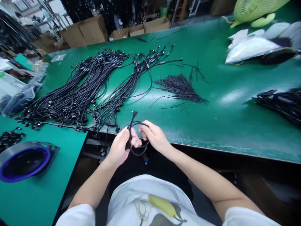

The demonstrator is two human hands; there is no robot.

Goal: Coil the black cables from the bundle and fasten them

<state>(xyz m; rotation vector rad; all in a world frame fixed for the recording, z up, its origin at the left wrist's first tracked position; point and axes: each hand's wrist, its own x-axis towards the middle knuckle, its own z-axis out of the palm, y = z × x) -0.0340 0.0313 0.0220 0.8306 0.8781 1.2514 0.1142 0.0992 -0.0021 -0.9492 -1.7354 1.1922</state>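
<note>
A black cable point(138, 154) is looped into a small coil between my hands, just off the table's front edge. My left hand point(122, 145) is closed on the coil's left side, with a connector end sticking up above it. On the right side of the loop, my right hand point(154, 135) pinches the cable. Beyond them on the green table point(211, 125) lie a large bundle of black cables point(80, 84), a smaller bundle point(131, 83) and a pile of thin black ties point(180, 88).
At the left, a blue-rimmed black bowl point(24, 163) sits on a lower green surface. Black bundled items point(282, 103) and white bags point(251, 48) lie at the right, near a yellow-green fan point(256, 11). Cardboard boxes point(94, 29) stand behind the table.
</note>
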